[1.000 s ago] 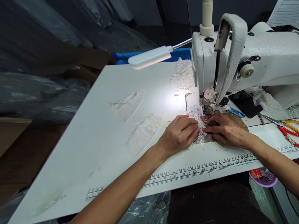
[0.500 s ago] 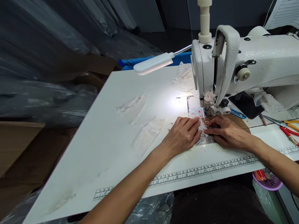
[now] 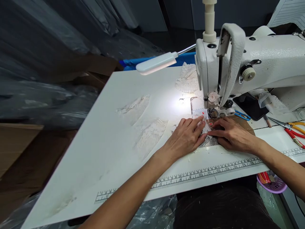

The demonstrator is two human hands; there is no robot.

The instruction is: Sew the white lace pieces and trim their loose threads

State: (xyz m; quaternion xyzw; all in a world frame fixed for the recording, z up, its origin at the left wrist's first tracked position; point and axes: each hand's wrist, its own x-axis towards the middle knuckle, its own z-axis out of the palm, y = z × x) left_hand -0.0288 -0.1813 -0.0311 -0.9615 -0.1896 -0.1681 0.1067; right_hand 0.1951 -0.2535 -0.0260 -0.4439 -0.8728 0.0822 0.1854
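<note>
"Left hand and right hand: how are they?"

"Left lies nearly flat, fingers extended, pressing on a white openwork lace piece; right is half curled, fingertips at the lace's right side; whether it pinches, I cannot tell."

"And the lace?"

"Thin, pale, pierced with small holes, partly covered by fingers; it lies on the white table, just before the white metal sewing machine."

"Any writing?"

"Black numerals on a white ruler strip; 10, 12 and 13 among them."

The lace is openwork white; machine white; rosette pale pink; table white, black-ruled; clip blue; basket purple.
</note>
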